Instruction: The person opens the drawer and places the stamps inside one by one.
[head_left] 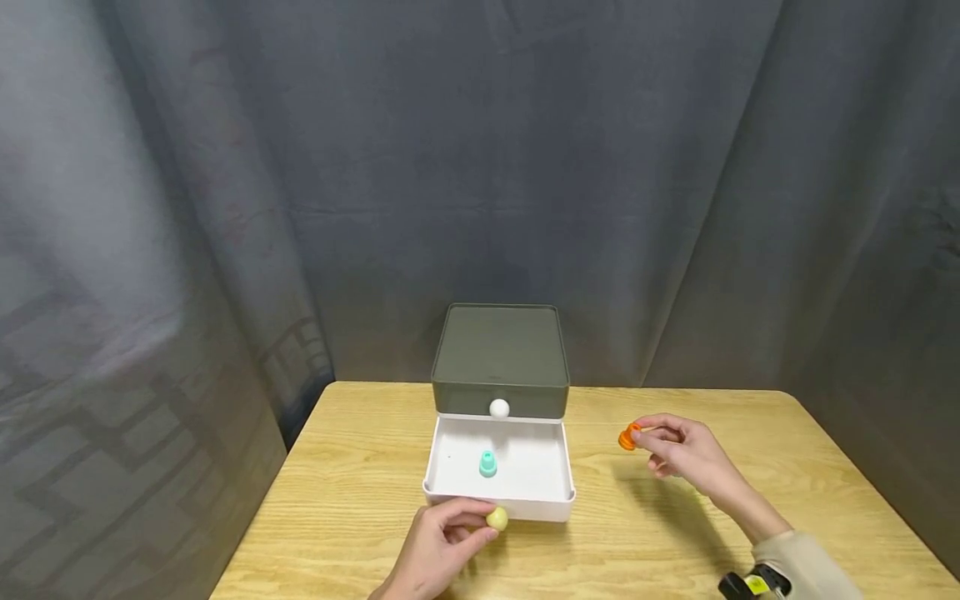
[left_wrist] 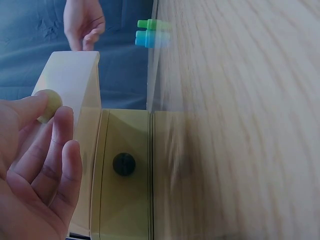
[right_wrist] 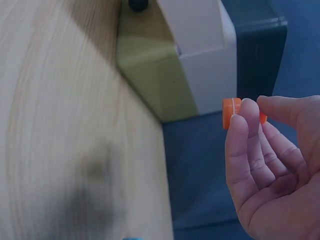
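Left of the right fingers (head_left: 662, 422), air runs free to the drawer (head_left: 528, 471). Its front panel (head_left: 538, 510) stands in the way just beyond the left fingers (head_left: 461, 505).

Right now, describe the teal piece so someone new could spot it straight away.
On the table stands a dark box with an open white drawer at its front. On the drawer's floor sits a small teal piece. Its colour and place inside the drawer set it apart from the orange piece held by the right hand.
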